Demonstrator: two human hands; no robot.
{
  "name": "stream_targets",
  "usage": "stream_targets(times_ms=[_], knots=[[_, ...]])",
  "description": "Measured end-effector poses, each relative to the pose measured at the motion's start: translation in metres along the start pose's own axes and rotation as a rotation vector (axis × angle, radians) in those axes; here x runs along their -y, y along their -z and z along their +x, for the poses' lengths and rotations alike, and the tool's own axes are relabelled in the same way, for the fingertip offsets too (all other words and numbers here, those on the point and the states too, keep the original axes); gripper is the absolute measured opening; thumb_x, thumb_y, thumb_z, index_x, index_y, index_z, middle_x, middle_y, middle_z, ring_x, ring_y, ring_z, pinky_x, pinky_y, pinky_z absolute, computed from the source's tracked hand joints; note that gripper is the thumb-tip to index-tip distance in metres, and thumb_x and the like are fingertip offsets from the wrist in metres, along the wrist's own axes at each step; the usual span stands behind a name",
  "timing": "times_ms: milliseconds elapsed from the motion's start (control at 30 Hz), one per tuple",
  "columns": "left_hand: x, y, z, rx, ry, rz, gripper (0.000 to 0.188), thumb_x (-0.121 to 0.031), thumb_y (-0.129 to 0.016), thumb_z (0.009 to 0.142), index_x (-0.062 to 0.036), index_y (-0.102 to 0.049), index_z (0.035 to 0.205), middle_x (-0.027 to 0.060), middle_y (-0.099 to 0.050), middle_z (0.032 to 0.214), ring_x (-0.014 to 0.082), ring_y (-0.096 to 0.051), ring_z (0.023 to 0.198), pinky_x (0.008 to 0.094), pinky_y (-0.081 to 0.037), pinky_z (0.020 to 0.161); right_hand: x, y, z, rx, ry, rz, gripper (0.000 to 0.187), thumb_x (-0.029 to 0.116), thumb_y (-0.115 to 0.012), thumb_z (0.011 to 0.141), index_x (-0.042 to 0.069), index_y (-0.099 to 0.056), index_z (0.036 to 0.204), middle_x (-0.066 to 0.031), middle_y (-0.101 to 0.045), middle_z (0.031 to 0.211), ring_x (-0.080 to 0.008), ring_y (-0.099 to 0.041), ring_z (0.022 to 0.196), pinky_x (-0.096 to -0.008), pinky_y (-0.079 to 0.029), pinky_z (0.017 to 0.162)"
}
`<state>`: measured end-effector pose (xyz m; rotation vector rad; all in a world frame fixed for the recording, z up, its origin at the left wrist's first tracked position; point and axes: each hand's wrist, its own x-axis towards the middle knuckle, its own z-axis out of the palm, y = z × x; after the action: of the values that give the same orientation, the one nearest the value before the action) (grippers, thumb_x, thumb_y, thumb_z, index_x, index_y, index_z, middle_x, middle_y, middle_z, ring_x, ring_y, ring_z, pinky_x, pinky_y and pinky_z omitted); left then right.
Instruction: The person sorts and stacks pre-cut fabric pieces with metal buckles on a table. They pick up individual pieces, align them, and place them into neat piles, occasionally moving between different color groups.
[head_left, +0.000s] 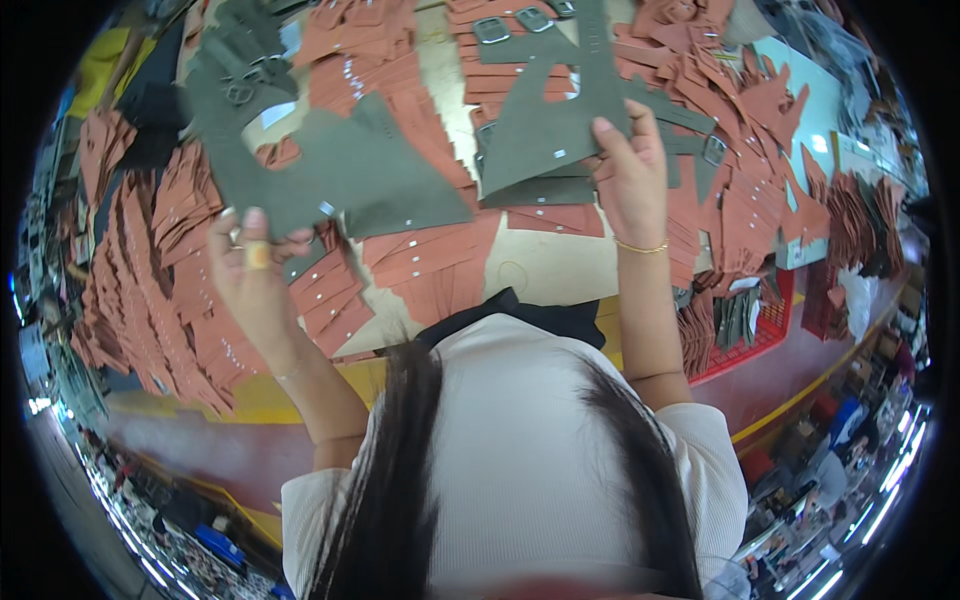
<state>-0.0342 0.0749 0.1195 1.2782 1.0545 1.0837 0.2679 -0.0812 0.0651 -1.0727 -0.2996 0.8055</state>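
Observation:
My left hand [255, 265] pinches the lower edge of a dark green leather-like cut piece [310, 165], its thumb on top. That piece is broad and curved, with a small white tag near its lower edge. My right hand [632, 180] grips a second dark green cut piece [555, 125], with the thumb lying on its right side. This one has a long upright strip and a pointed lower left corner. Both are held above the table, over orange-brown cut pieces [430, 260]. Beneath the right one lie green straps with metal buckles [492, 30].
Stacks of orange-brown pieces [140, 280] cover the table's left side, and more piles [735, 110] lie at right. A red plastic basket [770, 330] with upright pieces stands below the right edge. Brown paper [545, 265] covers the tabletop. Yellow cloth [110, 60] hangs far left.

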Motion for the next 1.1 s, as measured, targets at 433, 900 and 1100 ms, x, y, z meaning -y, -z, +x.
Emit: stream_targets(times_ms=[433, 900, 1100], knots=[[-0.04, 0.026, 0.006, 0.054, -0.267, -0.393, 0.024, -0.007, -0.056, 0.097, -0.0061, -0.049, 0.12, 0.0121, -0.066, 0.102, 0.025, -0.07, 0.078, 0.0282, -0.058, 0.065, -0.103, -0.08, -0.03, 0.257, -0.412, -0.071, 0.03, 0.005, -0.061, 0.091, 0.005, -0.044, 0.116, -0.0064, -0.056, 0.114, -0.0171, -0.061, 0.1, -0.0318, -0.053, 0.079], [0.007, 0.032, -0.006, 0.058, 0.057, -0.58, 0.021, -0.008, -0.05, 0.1, -0.0088, -0.049, 0.121, 0.0084, -0.066, 0.106, 0.0204, -0.069, 0.078, 0.0268, -0.052, 0.06, -0.119, -0.06, -0.07, 0.833, 0.822, -1.371, 0.014, 0.014, -0.06, 0.081, 0.007, -0.053, 0.091, -0.0146, -0.054, 0.131, -0.0344, -0.05, 0.121, -0.0438, -0.048, 0.09], [0.009, 0.039, -0.007, 0.067, 0.06, -0.548, 0.02, -0.008, -0.05, 0.1, -0.0083, -0.048, 0.12, 0.0094, -0.066, 0.107, 0.0203, -0.069, 0.078, 0.0264, -0.053, 0.06, -0.132, -0.042, -0.07, 0.844, 0.794, -1.322, 0.014, 0.013, -0.057, 0.082, 0.006, -0.054, 0.093, -0.0128, -0.054, 0.13, -0.0321, -0.048, 0.125, -0.0435, -0.048, 0.092]])
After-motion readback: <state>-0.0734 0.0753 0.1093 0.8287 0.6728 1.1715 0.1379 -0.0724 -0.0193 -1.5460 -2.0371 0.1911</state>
